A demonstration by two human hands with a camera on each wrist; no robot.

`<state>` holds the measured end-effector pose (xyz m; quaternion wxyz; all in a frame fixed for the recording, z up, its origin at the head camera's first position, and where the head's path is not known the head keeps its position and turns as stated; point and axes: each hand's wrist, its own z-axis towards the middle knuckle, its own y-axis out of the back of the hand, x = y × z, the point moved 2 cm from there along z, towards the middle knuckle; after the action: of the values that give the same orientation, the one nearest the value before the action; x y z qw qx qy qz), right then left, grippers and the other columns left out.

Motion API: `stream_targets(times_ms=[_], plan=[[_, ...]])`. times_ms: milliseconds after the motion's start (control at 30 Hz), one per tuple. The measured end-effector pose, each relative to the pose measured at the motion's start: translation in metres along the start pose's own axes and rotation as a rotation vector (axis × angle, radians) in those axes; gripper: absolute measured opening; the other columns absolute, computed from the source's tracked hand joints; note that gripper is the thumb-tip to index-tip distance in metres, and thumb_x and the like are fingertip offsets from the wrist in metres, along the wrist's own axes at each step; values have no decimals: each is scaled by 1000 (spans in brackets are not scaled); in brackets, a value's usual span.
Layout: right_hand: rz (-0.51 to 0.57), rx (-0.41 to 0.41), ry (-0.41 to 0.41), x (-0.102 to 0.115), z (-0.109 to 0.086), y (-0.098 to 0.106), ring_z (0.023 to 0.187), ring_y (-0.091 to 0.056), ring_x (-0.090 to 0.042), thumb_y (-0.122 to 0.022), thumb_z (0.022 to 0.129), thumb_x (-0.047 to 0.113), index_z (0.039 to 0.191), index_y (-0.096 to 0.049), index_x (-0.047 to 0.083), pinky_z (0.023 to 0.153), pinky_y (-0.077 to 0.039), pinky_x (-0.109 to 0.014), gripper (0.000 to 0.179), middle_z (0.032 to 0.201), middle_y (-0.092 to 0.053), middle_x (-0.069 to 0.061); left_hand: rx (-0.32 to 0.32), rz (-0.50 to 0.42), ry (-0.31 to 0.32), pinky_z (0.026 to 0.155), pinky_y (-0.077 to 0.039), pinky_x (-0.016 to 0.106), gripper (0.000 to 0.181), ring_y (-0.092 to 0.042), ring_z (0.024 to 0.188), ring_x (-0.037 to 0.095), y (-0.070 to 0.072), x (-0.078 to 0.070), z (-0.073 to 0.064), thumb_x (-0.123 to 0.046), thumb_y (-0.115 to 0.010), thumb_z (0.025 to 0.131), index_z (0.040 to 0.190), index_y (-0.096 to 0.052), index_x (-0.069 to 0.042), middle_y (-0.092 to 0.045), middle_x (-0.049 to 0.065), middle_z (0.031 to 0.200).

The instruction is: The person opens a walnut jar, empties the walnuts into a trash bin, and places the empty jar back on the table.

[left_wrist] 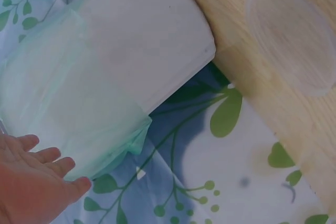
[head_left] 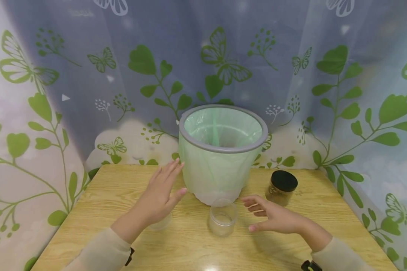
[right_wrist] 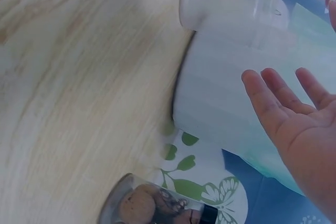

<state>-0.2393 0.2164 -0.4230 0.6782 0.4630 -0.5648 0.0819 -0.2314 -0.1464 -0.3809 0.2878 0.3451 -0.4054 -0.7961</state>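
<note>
A white bin [head_left: 220, 180] with a pale green liner and a grey rim stands at the back of the table. My left hand [head_left: 161, 194], fingers spread and holding nothing, hovers at the bin's left side. Partly covered by that hand lies a clear round lid [left_wrist: 294, 40], flat on the wood. In front of the bin stands an empty clear plastic jar [head_left: 222, 218], its top uncovered. Just right of this jar is my right hand [head_left: 274, 216], fingers loosely bent and nothing in its grasp. Behind it sits a black-lidded jar [head_left: 280, 188] with round brown items [right_wrist: 137, 205] inside.
The wooden table [head_left: 190, 252] bears all these things. A curtain [head_left: 220, 49] printed with leaves and butterflies hangs close behind the bin, with similar cloth along both sides.
</note>
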Motion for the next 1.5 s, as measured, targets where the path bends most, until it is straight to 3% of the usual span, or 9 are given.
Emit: stream_targets(times_ms=[433, 700, 1133, 1500], plan=[[-39, -3, 19, 7, -4, 9, 131, -48, -43, -72, 95, 20, 147, -38, 2, 106, -40, -54, 64, 144, -45, -22, 9, -81, -12, 115, -23, 60, 64, -29, 147, 36, -16, -2, -9, -41, -45, 107, 158, -27, -9, -30, 14, 161], [-106, -17, 30, 13, -8, 15, 128, -51, -40, -72, 94, 23, 145, -42, 4, 104, -43, -53, 62, 143, -50, -18, 16, -56, -12, 112, -34, 55, 64, -40, 141, 34, -27, -4, -12, -47, -46, 105, 156, -34, -10, -42, 12, 155], [-155, -49, 22, 14, -18, 27, 126, -53, -39, -72, 94, 27, 141, -47, 3, 101, -46, -52, 59, 140, -53, -19, 4, -24, -5, 107, -41, 51, 60, -50, 134, 29, -36, -15, -9, -48, -52, 102, 149, -46, -10, -53, 8, 146], [-185, -81, -4, 14, -26, 36, 121, -57, -37, -71, 95, 24, 139, -51, 5, 98, -47, -53, 52, 137, -55, -17, 14, -31, -15, 107, -43, 49, 60, -53, 131, 28, -46, -27, -7, -54, -48, 102, 145, -51, -12, -56, 5, 143]])
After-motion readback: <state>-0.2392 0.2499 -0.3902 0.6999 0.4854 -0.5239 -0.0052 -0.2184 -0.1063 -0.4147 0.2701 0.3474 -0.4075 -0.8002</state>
